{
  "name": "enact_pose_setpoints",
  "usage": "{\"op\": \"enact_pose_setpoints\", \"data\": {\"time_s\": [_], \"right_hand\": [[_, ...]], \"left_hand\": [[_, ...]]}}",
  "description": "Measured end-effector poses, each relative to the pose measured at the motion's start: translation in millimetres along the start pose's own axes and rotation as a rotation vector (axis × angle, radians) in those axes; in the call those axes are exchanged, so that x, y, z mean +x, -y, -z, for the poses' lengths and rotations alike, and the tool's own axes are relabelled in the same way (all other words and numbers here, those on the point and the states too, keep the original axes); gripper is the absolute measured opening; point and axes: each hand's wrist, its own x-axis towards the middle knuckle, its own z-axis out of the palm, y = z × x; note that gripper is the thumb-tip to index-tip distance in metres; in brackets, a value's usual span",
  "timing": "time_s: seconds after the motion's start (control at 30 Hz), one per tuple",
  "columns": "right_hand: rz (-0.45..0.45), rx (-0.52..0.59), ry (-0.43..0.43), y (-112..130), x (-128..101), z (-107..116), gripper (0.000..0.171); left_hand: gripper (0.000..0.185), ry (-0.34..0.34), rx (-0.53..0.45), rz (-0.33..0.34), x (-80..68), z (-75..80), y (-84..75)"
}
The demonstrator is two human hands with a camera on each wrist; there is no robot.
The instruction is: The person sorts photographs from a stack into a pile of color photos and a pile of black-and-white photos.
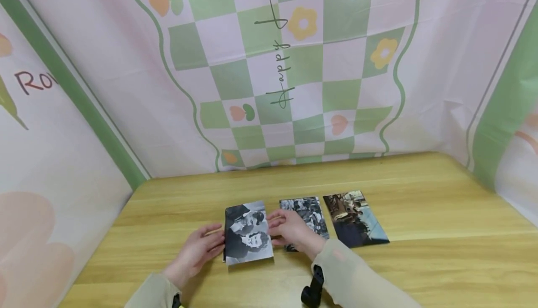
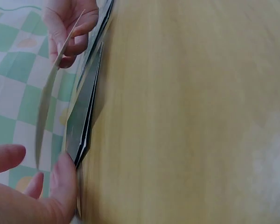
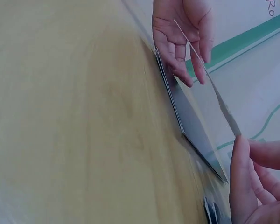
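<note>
- We are pinching a portrait photo [image 1: 249, 234] with our right hand [image 1: 294, 229], holding it above the stack [image 2: 82, 121].
- We are resting our left hand [image 1: 197, 249] against the stack's left side, fingers loosely apart.
- A monochrome photo [image 1: 312, 211] and a colour photo [image 1: 357, 221] are lying on the surface [image 1: 176, 200], right of the stack.

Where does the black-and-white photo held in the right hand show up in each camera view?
Head: the black-and-white photo is in the lower half, just left of centre.
Left wrist: nearly edge-on, along the upper left.
Right wrist: nearly edge-on, right of centre, slanting down rightward.
Shared landmark: the right hand, at the photo's edge every time.
</note>
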Motion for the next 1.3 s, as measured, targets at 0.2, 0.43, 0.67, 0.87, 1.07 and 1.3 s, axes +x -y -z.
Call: {"op": "enact_pose_setpoints", "data": {"time_s": [0.2,0.43,0.67,0.87,1.07,1.3], "right_hand": [[0.015,-0.019,0.060,0.2,-2.5,-1.3,0.037],[0.011,-0.013,0.067,-0.9,-2.0,-1.8,0.036],[0.014,0.005,0.046,-0.4,-1.3,1.2,0.036],[0.012,0.023,0.064,0.6,-4.0,6.2,0.039],[0.005,0.032,0.060,1.5,-7.7,12.3,0.041],[-0.006,0.009,0.011,2.0,-11.4,20.2,0.040]], "left_hand": [[0.047,-0.083,0.028,0.002,3.2,-4.3,3.6],[0.045,-0.166,0.027,0.005,3.2,-8.2,4.0],[0.047,-0.158,0.028,0.006,1.6,-11.5,3.3],[0.048,-0.130,0.015,0.013,-0.1,-14.1,3.2],[0.050,-0.101,-0.015,0.004,-2.0,-19.0,4.6],[0.053,-0.066,-0.033,0.015,-0.1,-28.1,4.3]]}}
